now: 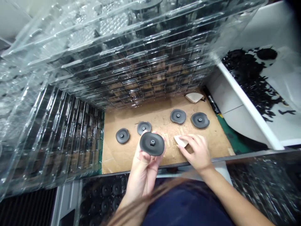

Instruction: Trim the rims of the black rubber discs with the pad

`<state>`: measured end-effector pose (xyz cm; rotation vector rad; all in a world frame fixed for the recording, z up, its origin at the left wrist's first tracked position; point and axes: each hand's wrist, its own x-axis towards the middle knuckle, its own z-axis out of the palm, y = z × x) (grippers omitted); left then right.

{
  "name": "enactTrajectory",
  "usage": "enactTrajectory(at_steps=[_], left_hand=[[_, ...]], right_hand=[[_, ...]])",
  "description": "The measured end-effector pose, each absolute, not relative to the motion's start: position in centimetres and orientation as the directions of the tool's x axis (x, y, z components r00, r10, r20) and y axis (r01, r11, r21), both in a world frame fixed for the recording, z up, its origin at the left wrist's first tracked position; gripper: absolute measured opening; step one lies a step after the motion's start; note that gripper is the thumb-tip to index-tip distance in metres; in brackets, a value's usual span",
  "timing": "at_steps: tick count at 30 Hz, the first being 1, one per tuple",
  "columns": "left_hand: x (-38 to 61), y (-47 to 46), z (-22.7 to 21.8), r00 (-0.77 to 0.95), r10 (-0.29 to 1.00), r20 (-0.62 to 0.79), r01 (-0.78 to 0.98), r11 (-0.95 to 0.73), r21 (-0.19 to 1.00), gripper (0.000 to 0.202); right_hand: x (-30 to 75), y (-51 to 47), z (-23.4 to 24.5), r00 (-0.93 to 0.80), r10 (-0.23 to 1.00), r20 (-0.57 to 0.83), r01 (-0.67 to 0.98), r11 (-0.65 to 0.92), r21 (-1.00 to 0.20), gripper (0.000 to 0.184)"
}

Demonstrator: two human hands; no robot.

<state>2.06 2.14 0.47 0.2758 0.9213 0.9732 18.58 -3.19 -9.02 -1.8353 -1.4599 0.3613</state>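
My left hand [145, 166] grips a dark grey rounded disc [158, 148] with a small nut-like boss at its centre, held above the cardboard. In my right hand [196, 152] a small pale wedge-shaped pad [180, 141] is pinched between thumb and fingers, low over the board. Similar discs lie flat around: one at the left [119, 137], another partly behind my left hand [141, 127], and two at the right, a nearer-middle disc [174, 116] and an outer disc [197, 122].
Brown cardboard [115, 158] covers the worktop. Stacked clear plastic trays [150, 59] wall the back, with more trays [70, 131] at left. A second pale pad [194, 97] and a black marker [211, 100] lie back right. A white bin [249, 100] holds black scraps [249, 72].
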Motion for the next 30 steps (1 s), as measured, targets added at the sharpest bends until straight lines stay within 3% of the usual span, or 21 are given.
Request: enactTrajectory(at_steps=[9,13,16,20,23,30], left_hand=[[2.2,1.6,0.9,0.258,0.816,-0.517,-0.634,0.547,0.546,0.045],[2.0,1.1,0.9,0.233,0.837,-0.496,-0.642,0.515,0.568,0.046],[1.9,1.0,0.8,0.248,0.81,-0.531,-0.629,0.552,0.548,0.047],[1.6,1.1,0.9,0.239,0.834,-0.498,-0.656,0.516,0.551,0.046],[1.3,1.3,0.9,0.276,0.81,-0.517,-0.613,0.563,0.554,0.041],[0.9,1.4,0.9,0.251,0.807,-0.534,-0.595,0.564,0.572,0.048]], right_hand=[[14.8,-2.5,2.1,0.109,0.893,0.437,0.607,0.288,-0.741,0.02],[14.6,-2.7,2.2,0.135,0.886,0.444,0.675,0.245,-0.696,0.021],[14.6,-2.6,2.0,0.053,0.897,0.439,0.634,0.309,-0.708,0.02],[14.5,-2.3,2.1,0.095,0.893,0.439,0.675,0.267,-0.688,0.019],[14.4,-2.0,2.1,0.034,0.896,0.442,0.637,0.321,-0.701,0.02],[14.3,-2.2,2.0,0.047,0.898,0.437,0.648,0.306,-0.698,0.022]])
